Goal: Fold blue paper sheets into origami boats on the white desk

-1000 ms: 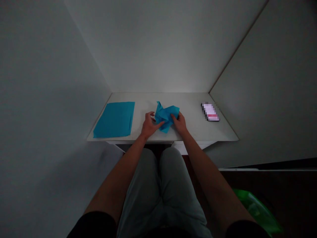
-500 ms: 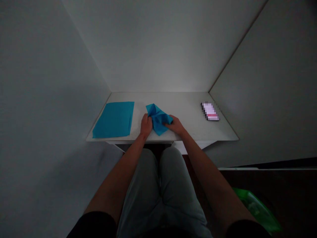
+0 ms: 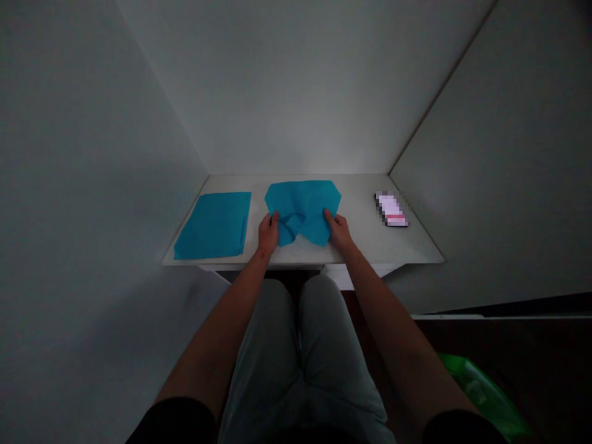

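Note:
Between my hands a blue cloth [image 3: 308, 200] is partly spread, with wrinkles and a raised fold near its front edge. My left hand [image 3: 269, 232] pinches its left side, thumb on top. The cloth's right side is gripped by my right hand [image 3: 339, 230], also thumb uppermost. Both hands are just above or on the white table [image 3: 358, 197]; which one I cannot tell. To the left lies a flat, squarish stack of blue cloth [image 3: 213, 223] of the same colour, apart from my left hand.
A phone [image 3: 391, 208] with a lit, blurred screen lies at the table's right. White walls [image 3: 296, 86] enclose the table at the back and both sides. A green translucent container or bag [image 3: 481, 388] is on the dark floor at lower right.
The blue cloth went from bunched and crumpled to mostly opened out. My hands moved apart, the right one further to the right. The flat stack and phone stayed put.

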